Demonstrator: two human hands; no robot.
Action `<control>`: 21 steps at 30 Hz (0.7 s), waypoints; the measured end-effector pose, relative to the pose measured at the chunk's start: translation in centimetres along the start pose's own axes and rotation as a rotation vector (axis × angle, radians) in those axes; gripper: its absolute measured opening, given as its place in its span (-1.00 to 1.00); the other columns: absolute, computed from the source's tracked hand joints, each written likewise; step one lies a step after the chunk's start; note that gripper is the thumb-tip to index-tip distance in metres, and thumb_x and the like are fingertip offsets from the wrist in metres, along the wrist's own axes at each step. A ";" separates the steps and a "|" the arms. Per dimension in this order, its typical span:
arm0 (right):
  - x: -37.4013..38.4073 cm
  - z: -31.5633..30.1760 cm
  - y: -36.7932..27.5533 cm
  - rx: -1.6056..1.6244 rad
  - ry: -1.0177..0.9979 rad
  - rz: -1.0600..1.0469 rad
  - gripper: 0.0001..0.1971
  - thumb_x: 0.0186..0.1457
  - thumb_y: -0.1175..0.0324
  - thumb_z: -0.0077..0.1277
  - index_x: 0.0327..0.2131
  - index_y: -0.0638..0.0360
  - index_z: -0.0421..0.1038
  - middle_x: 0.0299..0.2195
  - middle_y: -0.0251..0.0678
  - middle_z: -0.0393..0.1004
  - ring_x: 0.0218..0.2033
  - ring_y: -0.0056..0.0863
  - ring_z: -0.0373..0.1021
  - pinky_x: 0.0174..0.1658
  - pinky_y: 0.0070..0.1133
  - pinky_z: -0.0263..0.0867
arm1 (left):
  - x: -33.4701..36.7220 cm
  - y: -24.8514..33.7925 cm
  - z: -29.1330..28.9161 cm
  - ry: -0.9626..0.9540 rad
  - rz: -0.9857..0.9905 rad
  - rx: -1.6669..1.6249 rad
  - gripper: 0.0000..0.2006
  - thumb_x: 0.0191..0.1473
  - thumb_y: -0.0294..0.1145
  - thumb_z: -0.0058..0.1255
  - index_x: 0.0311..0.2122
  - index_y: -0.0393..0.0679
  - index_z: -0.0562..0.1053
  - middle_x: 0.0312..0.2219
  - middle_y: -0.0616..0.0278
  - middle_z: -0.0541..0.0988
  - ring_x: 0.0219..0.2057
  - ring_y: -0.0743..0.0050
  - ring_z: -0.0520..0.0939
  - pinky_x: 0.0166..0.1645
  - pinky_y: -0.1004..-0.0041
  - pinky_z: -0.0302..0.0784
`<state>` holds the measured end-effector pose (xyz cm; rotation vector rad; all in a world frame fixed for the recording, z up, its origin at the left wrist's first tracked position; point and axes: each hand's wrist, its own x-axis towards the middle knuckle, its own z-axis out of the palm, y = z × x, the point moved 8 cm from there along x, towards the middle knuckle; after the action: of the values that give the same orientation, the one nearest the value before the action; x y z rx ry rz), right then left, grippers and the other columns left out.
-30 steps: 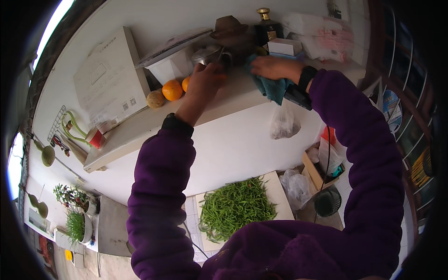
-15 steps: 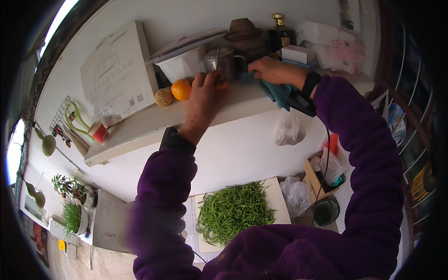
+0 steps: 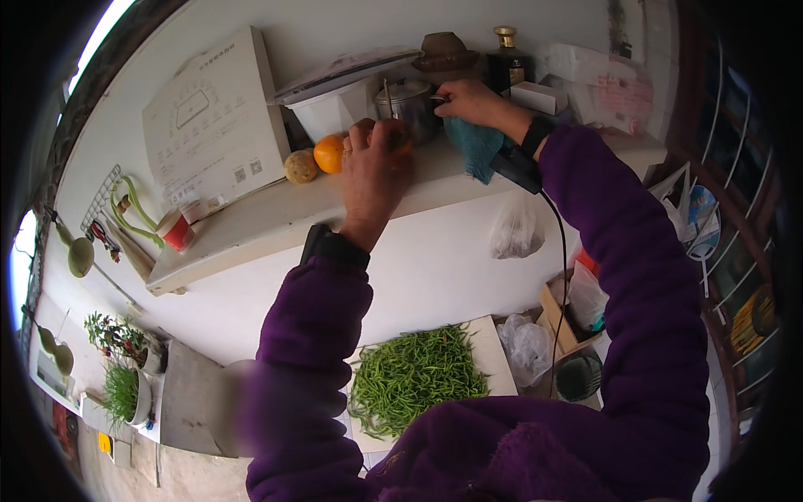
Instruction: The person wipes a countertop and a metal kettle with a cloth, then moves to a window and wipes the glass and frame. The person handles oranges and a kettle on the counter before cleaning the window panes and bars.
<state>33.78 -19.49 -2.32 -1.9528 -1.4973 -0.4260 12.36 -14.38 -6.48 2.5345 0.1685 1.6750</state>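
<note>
Head view: both hands reach forward in purple sleeves over a pale wall shelf (image 3: pixel 251 230). The left hand (image 3: pixel 374 171) is bent over a reddish-orange thing (image 3: pixel 401 140), which is blurred and partly covered, so I cannot tell whether the fingers grip it or only rest against it. The right hand (image 3: pixel 477 105) holds a teal cloth (image 3: pixel 474 151) that hangs below the palm at the front of the shelf, while its fingertips meet the handle of a metal pot (image 3: pixel 411 105); how firmly they grasp that handle cannot be told. The pot stands between the two hands, toward the back. Just left of the left hand lie an orange (image 3: pixel 329 154) and, beside it, a round tan vegetable (image 3: pixel 301 166), with a white tub (image 3: pixel 330 113) behind them. Behind the pot are stacked brown bowls (image 3: pixel 445 54), and to their right a dark bottle (image 3: pixel 508 67) with a gold cap; a small white box (image 3: pixel 539 98) sits near the right forearm. Below the shelf, a heap of slender green pods (image 3: pixel 418 376) covers much of a pale board (image 3: pixel 498 360).
</note>
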 end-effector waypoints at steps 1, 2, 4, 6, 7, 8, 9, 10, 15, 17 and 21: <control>-0.1 0.3 0.4 0.014 -0.028 0.049 -0.63 -0.04 0.16 0.21 -0.21 0.22 0.51 -0.36 -0.20 0.56 -0.31 -0.32 0.48 -0.22 -0.47 0.36 | 0.0 0.0 0.0 -0.007 0.005 -0.009 -0.59 -0.13 -0.42 0.17 -0.09 0.06 0.41 -0.10 0.06 0.39 -0.08 -0.10 0.43 -0.01 0.12 0.39; -0.2 0.0 0.3 0.044 -0.021 0.033 -0.62 -0.05 0.12 0.21 -0.26 0.24 0.53 -0.38 -0.17 0.57 -0.33 -0.29 0.49 -0.22 -0.45 0.37 | 0.1 -0.1 0.1 -0.013 0.010 -0.019 -0.58 -0.13 -0.42 0.17 -0.08 0.07 0.41 -0.08 0.06 0.38 -0.06 -0.10 0.43 0.00 0.12 0.38; -0.8 -1.1 0.6 0.081 0.003 0.057 -0.59 -0.09 0.05 0.22 -0.35 0.26 0.57 -0.44 -0.12 0.57 -0.37 -0.21 0.50 -0.23 -0.41 0.39 | 0.2 -0.2 0.2 -0.031 0.018 -0.030 -0.55 -0.13 -0.40 0.18 -0.05 0.09 0.41 -0.05 0.05 0.37 -0.03 -0.10 0.42 0.04 0.13 0.36; -1.9 -2.4 0.5 0.053 -0.007 0.048 -0.56 -0.07 0.00 0.19 -0.38 0.26 0.57 -0.46 -0.12 0.57 -0.39 -0.23 0.51 -0.25 -0.43 0.38 | 0.2 -0.4 0.6 -0.075 0.006 -0.040 -0.52 -0.12 -0.38 0.19 -0.01 0.12 0.41 -0.01 0.03 0.36 0.02 -0.09 0.40 0.08 0.13 0.34; -2.5 -3.2 0.4 0.038 -0.012 0.045 -0.55 -0.06 -0.03 0.18 -0.39 0.25 0.57 -0.47 -0.13 0.56 -0.40 -0.24 0.51 -0.26 -0.44 0.38 | 0.2 -0.1 0.6 -0.065 0.045 -0.018 -0.51 -0.11 -0.38 0.19 0.02 0.13 0.41 0.01 0.03 0.34 0.04 -0.09 0.39 0.09 0.13 0.33; -3.3 -3.9 0.6 0.049 -0.009 0.081 -0.56 -0.04 -0.02 0.18 -0.38 0.25 0.57 -0.47 -0.17 0.56 -0.41 -0.33 0.49 -0.28 -0.48 0.36 | 0.1 0.1 0.7 -0.072 0.073 0.001 -0.49 -0.10 -0.37 0.19 0.04 0.15 0.41 0.03 0.03 0.33 0.06 -0.09 0.38 0.10 0.12 0.32; -4.2 -4.5 0.9 0.060 -0.007 0.118 -0.56 -0.02 -0.01 0.18 -0.37 0.25 0.57 -0.48 -0.21 0.55 -0.42 -0.42 0.47 -0.30 -0.52 0.34 | 0.0 0.4 0.8 -0.082 0.101 0.020 -0.47 -0.10 -0.36 0.20 0.06 0.16 0.40 0.05 0.03 0.32 0.08 -0.08 0.37 0.11 0.12 0.31; -5.2 -5.1 0.9 0.086 -0.002 0.137 -0.57 0.00 -0.01 0.18 -0.36 0.25 0.56 -0.48 -0.26 0.55 -0.43 -0.50 0.46 -0.32 -0.56 0.32 | -0.1 0.4 0.9 -0.083 0.104 0.012 -0.47 -0.09 -0.35 0.20 0.07 0.16 0.40 0.07 0.03 0.30 0.09 -0.07 0.36 0.13 0.12 0.30; -9.7 -8.7 0.2 0.180 0.144 0.206 -0.58 0.08 0.00 0.11 -0.34 0.25 0.53 -0.49 -0.40 0.49 -0.43 -0.60 0.38 -0.32 -0.61 0.28 | 0.5 0.3 -0.1 -0.053 0.095 -0.162 -0.46 -0.07 -0.32 0.22 0.09 0.14 0.40 0.11 0.07 0.29 0.11 -0.03 0.35 0.15 0.14 0.29; -11.7 -10.0 -1.0 0.213 0.179 0.221 -0.59 0.10 0.01 0.10 -0.35 0.24 0.51 -0.49 -0.45 0.45 -0.44 -0.64 0.35 -0.32 -0.62 0.26 | 0.6 0.7 -1.9 0.058 0.082 -0.287 -0.55 -0.01 -0.36 0.17 0.04 0.02 0.42 0.06 0.08 0.34 0.06 0.03 0.41 0.10 0.23 0.36; -16.4 -12.1 -4.7 0.241 0.155 0.231 -0.68 0.13 0.12 0.11 -0.41 0.23 0.43 -0.53 -0.51 0.37 -0.46 -0.73 0.26 -0.35 -0.67 0.22 | -2.6 3.7 -4.3 0.080 -0.020 -0.611 -0.66 0.09 -0.33 0.12 -0.01 -0.09 0.43 0.03 0.13 0.37 0.03 0.19 0.44 0.10 0.28 0.39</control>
<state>25.80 -38.81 -1.80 -1.8299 -1.1528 -0.2747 7.51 -18.32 -6.61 2.0055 -0.2720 1.5194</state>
